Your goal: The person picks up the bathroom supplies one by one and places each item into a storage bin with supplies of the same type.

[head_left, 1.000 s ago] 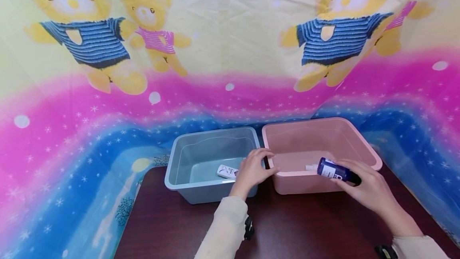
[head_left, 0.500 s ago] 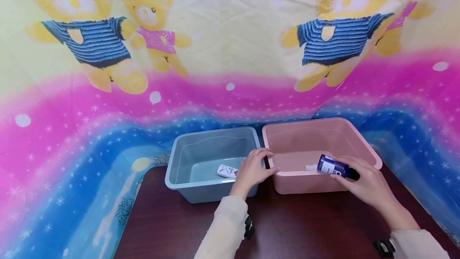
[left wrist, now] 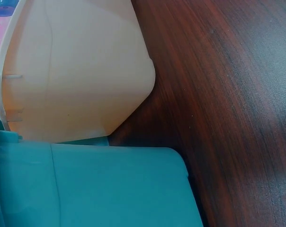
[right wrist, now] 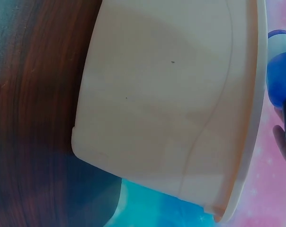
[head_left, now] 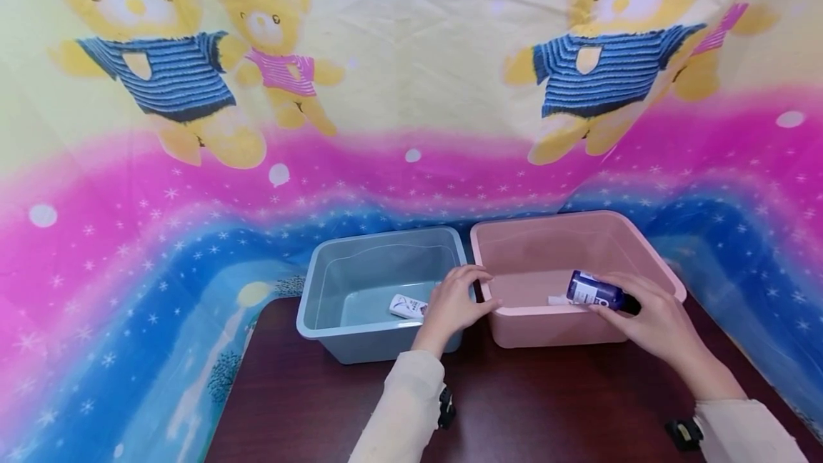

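Note:
My right hand (head_left: 659, 316) grips a dark blue bottle (head_left: 594, 291) with a white label and black cap. The bottle lies nearly sideways over the front rim of the pink tub (head_left: 556, 221), its base pointing left. In the right wrist view the bottle (right wrist: 280, 80) shows past the tub's rim. My left hand (head_left: 453, 302) holds the pink tub's front left corner, with bent fingers and thumb at the rim. A small white item (head_left: 558, 300) in the pink tub is mostly hidden by its front wall. A white labelled container (head_left: 407, 306) lies in the blue-grey tub (head_left: 379, 345).
Both tubs stand side by side on a dark wood table (head_left: 514, 406), a narrow gap between them. Behind and around the table hangs a cloth (head_left: 398, 91) printed with bears.
The bottle and my right hand have shifted slightly up and away over the pink tub's rim. My left hand stays at the tub's corner.

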`<state>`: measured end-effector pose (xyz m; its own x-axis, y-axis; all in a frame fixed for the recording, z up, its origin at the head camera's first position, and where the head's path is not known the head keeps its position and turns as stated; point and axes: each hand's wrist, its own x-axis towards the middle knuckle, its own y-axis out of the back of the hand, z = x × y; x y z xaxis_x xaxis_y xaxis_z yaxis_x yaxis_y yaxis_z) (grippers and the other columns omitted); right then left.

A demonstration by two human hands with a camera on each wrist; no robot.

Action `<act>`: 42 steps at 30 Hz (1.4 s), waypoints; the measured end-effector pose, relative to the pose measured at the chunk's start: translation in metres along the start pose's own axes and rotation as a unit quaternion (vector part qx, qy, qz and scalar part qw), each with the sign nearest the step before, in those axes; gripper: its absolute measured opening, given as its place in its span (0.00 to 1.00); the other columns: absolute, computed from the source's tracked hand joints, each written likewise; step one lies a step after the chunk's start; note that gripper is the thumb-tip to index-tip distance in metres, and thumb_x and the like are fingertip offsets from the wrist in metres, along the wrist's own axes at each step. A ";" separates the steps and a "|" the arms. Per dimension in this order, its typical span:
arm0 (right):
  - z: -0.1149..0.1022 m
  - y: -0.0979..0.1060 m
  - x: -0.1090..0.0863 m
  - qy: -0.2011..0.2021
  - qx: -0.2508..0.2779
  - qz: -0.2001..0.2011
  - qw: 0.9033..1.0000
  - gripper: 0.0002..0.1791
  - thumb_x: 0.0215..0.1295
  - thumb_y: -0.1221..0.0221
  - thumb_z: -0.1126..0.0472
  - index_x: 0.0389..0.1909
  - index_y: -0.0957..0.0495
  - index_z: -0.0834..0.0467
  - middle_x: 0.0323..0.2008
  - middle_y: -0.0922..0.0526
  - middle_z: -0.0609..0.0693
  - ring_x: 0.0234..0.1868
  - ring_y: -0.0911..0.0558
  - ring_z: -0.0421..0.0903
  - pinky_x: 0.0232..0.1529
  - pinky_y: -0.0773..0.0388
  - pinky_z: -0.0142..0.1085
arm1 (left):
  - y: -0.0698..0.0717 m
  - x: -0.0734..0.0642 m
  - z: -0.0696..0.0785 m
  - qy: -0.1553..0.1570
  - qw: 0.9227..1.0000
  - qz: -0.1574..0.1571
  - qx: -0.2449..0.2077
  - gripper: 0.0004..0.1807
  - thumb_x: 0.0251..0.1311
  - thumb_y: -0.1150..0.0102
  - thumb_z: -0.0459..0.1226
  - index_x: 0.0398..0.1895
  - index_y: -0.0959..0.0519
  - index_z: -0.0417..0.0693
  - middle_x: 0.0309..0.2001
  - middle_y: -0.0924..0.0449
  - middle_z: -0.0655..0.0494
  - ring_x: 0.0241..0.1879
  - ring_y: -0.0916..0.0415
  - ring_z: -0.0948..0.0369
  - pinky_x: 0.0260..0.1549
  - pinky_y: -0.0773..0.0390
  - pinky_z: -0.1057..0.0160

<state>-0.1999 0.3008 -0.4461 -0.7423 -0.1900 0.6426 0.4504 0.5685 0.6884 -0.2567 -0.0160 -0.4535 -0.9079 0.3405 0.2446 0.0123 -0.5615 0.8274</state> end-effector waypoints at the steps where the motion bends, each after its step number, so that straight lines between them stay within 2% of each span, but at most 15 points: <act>1: 0.001 -0.001 0.001 0.002 -0.003 0.000 1.000 0.35 0.32 0.23 0.61 0.50 0.21 0.51 0.45 0.20 0.51 0.46 0.29 0.33 0.45 0.44 0.11 | 0.000 0.000 0.000 -0.001 1.000 0.000 0.003 0.26 0.50 0.41 0.62 0.52 0.24 0.68 0.59 0.33 0.72 0.62 0.41 0.66 0.55 0.34 0.49; 9: 0.004 -0.004 0.007 0.000 -0.006 -0.011 1.000 0.35 0.34 0.23 0.56 0.51 0.21 0.49 0.47 0.20 0.50 0.45 0.25 0.45 0.45 0.43 0.11 | -0.001 0.000 -0.001 0.003 1.000 0.000 0.006 0.28 0.49 0.43 0.65 0.52 0.24 0.69 0.59 0.33 0.73 0.63 0.41 0.66 0.56 0.34 0.50; 16: 0.002 -0.007 0.011 -0.009 -0.007 -0.028 1.000 0.35 0.37 0.24 0.54 0.52 0.22 0.49 0.48 0.21 0.49 0.46 0.24 0.46 0.42 0.42 0.10 | -0.002 0.001 -0.001 0.006 1.000 0.001 0.008 0.27 0.49 0.44 0.65 0.52 0.24 0.70 0.58 0.33 0.73 0.63 0.42 0.66 0.55 0.34 0.50; 19: 0.000 -0.007 0.013 -0.012 -0.007 -0.038 0.999 0.34 0.38 0.25 0.54 0.53 0.22 0.49 0.48 0.22 0.50 0.46 0.24 0.47 0.40 0.30 0.18 | -0.002 0.001 -0.001 0.007 1.000 0.000 0.007 0.27 0.49 0.44 0.65 0.52 0.24 0.70 0.59 0.33 0.73 0.63 0.42 0.66 0.55 0.34 0.50; 21: 0.000 -0.007 0.014 -0.015 -0.004 -0.044 0.999 0.34 0.39 0.25 0.54 0.53 0.23 0.50 0.48 0.22 0.50 0.46 0.24 0.48 0.37 0.23 0.29 | -0.002 0.001 -0.001 0.008 1.000 -0.001 0.006 0.27 0.49 0.43 0.65 0.53 0.24 0.70 0.59 0.33 0.73 0.63 0.42 0.66 0.55 0.34 0.50; 24: -0.001 -0.007 0.016 -0.016 0.002 -0.051 0.999 0.34 0.39 0.25 0.55 0.53 0.23 0.50 0.48 0.22 0.52 0.45 0.24 0.49 0.34 0.20 0.43 | -0.002 0.001 -0.001 0.006 1.000 0.000 0.006 0.27 0.49 0.43 0.64 0.52 0.24 0.70 0.59 0.33 0.73 0.63 0.41 0.66 0.55 0.33 0.50; 35: 0.003 -0.009 0.023 -0.024 0.014 -0.059 0.998 0.33 0.40 0.25 0.59 0.53 0.23 0.53 0.49 0.23 0.54 0.46 0.24 0.52 0.35 0.22 0.52 | -0.002 0.000 -0.002 0.004 1.000 0.002 0.006 0.27 0.49 0.43 0.64 0.53 0.24 0.69 0.58 0.33 0.73 0.63 0.41 0.66 0.55 0.33 0.51; 38: 0.004 -0.011 0.024 -0.024 0.016 -0.055 0.998 0.33 0.40 0.26 0.59 0.53 0.23 0.52 0.49 0.22 0.54 0.46 0.23 0.51 0.34 0.21 0.49 | -0.002 0.000 -0.001 0.004 1.000 0.000 0.005 0.27 0.49 0.43 0.64 0.53 0.24 0.69 0.58 0.33 0.73 0.63 0.41 0.66 0.55 0.34 0.50; 40: 0.006 -0.011 0.026 -0.022 0.017 -0.049 0.998 0.32 0.40 0.26 0.60 0.53 0.23 0.52 0.49 0.22 0.54 0.45 0.23 0.50 0.36 0.20 0.37 | -0.002 0.001 -0.001 0.004 1.000 0.000 0.006 0.27 0.49 0.44 0.65 0.53 0.24 0.70 0.58 0.33 0.73 0.63 0.41 0.66 0.56 0.34 0.50; 42: 0.007 -0.013 0.027 -0.020 0.018 -0.046 0.999 0.32 0.40 0.26 0.60 0.52 0.22 0.52 0.49 0.22 0.54 0.45 0.23 0.49 0.38 0.25 0.24 | -0.002 0.001 -0.002 0.005 1.000 0.000 0.006 0.27 0.49 0.44 0.65 0.53 0.24 0.71 0.58 0.33 0.73 0.63 0.41 0.66 0.56 0.34 0.50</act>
<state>-0.2290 0.2946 -0.4401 -0.7992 -0.2109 0.5629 0.3618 0.5791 0.7306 -0.2579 -0.0158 -0.4559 -0.9122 0.3326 0.2394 0.0174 -0.5523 0.8335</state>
